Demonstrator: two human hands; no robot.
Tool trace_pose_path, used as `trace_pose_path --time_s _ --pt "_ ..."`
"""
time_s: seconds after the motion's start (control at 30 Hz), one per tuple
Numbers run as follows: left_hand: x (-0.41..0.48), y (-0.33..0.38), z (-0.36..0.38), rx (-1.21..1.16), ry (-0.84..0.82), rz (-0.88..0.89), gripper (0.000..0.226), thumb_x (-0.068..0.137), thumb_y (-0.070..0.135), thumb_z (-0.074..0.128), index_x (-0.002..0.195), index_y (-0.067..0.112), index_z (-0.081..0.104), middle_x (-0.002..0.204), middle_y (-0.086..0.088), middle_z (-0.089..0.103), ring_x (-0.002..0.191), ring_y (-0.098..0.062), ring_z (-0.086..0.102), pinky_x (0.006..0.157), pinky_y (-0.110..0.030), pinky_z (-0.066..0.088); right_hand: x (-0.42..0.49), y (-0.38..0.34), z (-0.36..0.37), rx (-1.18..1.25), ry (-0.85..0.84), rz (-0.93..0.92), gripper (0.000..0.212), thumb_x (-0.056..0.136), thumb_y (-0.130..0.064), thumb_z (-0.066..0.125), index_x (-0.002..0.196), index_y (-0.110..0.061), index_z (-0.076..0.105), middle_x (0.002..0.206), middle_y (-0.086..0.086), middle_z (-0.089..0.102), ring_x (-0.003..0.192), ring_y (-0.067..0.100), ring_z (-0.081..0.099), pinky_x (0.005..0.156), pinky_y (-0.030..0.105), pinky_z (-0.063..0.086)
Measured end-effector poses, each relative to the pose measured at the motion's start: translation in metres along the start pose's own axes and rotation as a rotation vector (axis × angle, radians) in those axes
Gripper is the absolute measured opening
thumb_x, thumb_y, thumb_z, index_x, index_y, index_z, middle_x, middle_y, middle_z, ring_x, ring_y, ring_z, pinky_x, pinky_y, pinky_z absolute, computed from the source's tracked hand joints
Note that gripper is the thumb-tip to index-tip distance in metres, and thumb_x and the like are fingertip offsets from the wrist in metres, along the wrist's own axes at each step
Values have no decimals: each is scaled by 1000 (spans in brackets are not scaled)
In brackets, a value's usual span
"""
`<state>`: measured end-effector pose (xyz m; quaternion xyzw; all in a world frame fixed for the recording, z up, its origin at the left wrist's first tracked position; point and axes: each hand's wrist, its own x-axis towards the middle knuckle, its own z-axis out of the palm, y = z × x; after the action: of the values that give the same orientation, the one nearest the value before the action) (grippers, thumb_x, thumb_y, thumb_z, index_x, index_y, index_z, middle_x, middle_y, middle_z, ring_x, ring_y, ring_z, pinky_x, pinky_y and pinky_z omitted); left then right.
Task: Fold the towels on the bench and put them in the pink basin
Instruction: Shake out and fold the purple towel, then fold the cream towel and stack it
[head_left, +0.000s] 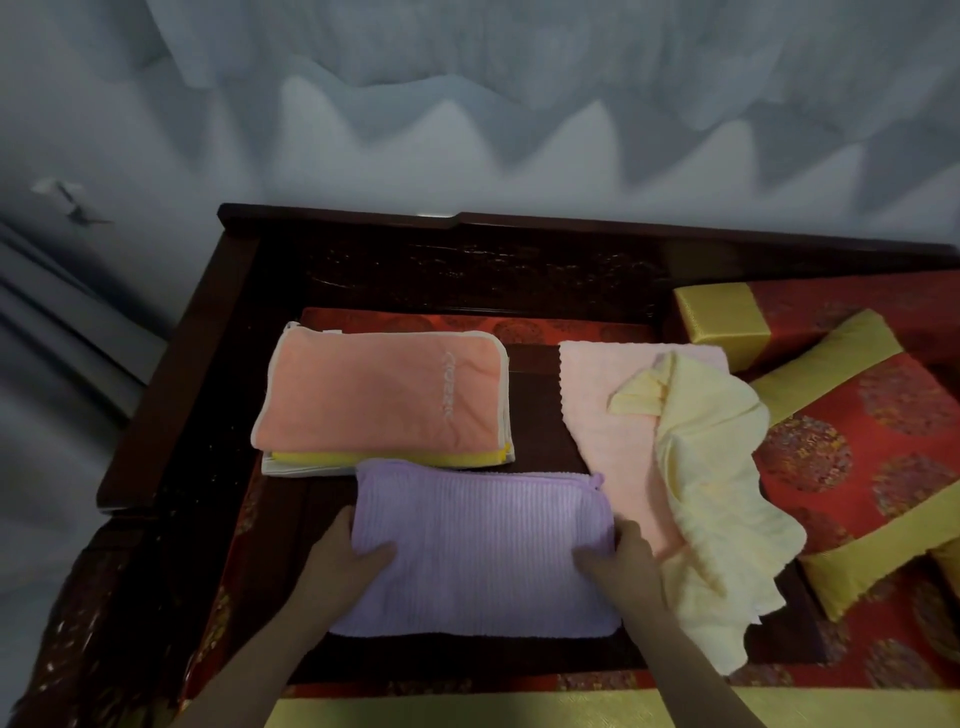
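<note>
The folded lilac ribbed towel (483, 545) lies on the dark wooden desk (535, 415), its long axis running 9 to 3 o'clock. The left hand (348, 556) grips its 9 o'clock end and the right hand (623, 566) its 3 o'clock end, fingers clamped on the cloth. The pink basin is out of view.

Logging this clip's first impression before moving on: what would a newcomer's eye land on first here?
The folded purple towel at the near centre of the bench, with the left hand and right hand holding its side edges, thumbs on top. Next, the crumpled yellow towel draped over a flat pale pink towel to its right, and the neat stack topped by an orange towel behind on the left.
</note>
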<state>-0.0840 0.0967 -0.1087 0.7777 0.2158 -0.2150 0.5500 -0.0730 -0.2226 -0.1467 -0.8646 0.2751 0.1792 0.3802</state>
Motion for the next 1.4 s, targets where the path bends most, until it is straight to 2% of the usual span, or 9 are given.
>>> trace_pose_path --time_s 0.07,0.17,0.3,0.57,0.73,0.87,1.13,1.27,1.4 --pt "-9 12 -3 159 6 129 45 68 53 62 102 31 41 93 12 56 85 -12 60 69 -26 48 -6 -6 3 95 -42 111 70 66 -18 80 124 1 45 111 16 58 103 36 57 79 39 47" --pt "-21 36 -14 307 -8 304 51 75 58 54 115 36 31 81 17 58 71 -3 58 66 -23 46 -20 -23 0 275 -204 252 62 52 -20 82 104 8 62 97 15 66 87 30 61 78 40 50" --pt "-28 82 -40 305 10 459 31 81 35 68 100 42 44 84 17 66 80 10 61 62 -12 45 -39 -59 -25 351 -238 92 42 70 -18 76 110 -8 66 86 -4 68 81 14 62 69 31 50" --pt "13 132 -128 49 176 316 47 73 39 76 110 38 48 104 14 56 95 -8 56 71 -27 45 -23 -172 -65 463 -208 -295 34 80 -12 70 111 -21 60 100 -3 68 90 13 63 65 28 49" --pt "79 99 -141 -9 251 99 53 79 28 73 123 15 46 113 -7 58 95 -24 58 68 -35 50 32 -209 1 359 -165 -322 42 83 -16 66 119 -17 46 98 -5 55 89 11 57 61 24 45" --pt "111 72 -132 50 288 -69 59 84 17 68 132 1 38 128 -22 50 111 -39 53 87 -52 48 52 -208 32 240 -157 -291 53 88 -4 52 136 -17 33 100 -2 49 93 17 51 60 24 42" --pt "105 89 -138 345 489 150 60 84 16 67 134 -1 37 128 -24 53 111 -41 54 85 -48 45 44 -188 0 246 -64 -314 57 86 -15 63 136 -17 36 119 3 49 103 17 50 79 29 46" --pt "70 126 -91 239 473 401 41 85 10 64 123 8 50 110 -6 61 96 -21 58 80 -33 43 45 -121 -65 -112 209 -323 53 80 -24 68 127 -19 45 122 7 52 114 28 50 87 38 46" --pt "42 142 0 92 138 347 28 87 18 63 113 20 54 104 0 63 96 -17 60 75 -29 49 46 -56 -102 -576 77 89 67 79 -37 64 135 -22 29 134 7 36 127 33 36 96 51 38"
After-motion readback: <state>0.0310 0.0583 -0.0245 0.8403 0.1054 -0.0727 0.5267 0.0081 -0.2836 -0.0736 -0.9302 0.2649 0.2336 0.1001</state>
